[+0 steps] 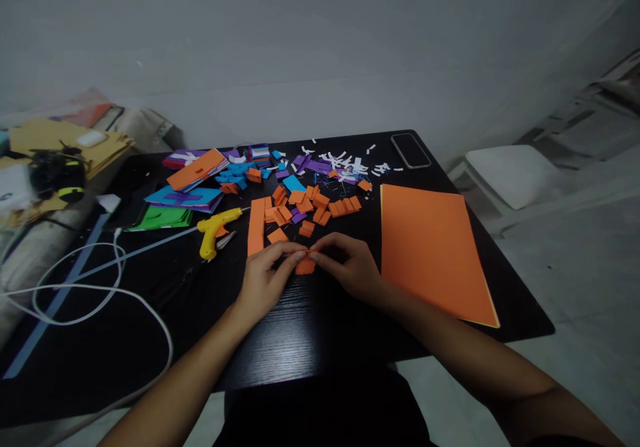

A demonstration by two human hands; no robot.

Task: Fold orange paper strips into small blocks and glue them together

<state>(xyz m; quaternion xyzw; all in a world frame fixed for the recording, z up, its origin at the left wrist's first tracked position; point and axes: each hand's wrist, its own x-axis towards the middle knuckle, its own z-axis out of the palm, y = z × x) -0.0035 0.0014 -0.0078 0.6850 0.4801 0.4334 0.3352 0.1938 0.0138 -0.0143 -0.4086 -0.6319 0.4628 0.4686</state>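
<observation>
Between both hands, just above the black table, is a small orange paper piece. My left hand pinches its left side between thumb and fingers. On its right side, my right hand does the same. The fingertips hide the piece's upper edge. Right beyond my hands lies a pile of small folded orange paper pieces. A long orange paper strip lies flat beside the pile, close to my left hand. To the right of my right hand rests a stack of large orange sheets.
A yellow glue gun lies left of the strip. Coloured paper bundles are stacked behind it. White paper scraps litter the back. A phone rests at the far right corner. A white cable loops over the left side.
</observation>
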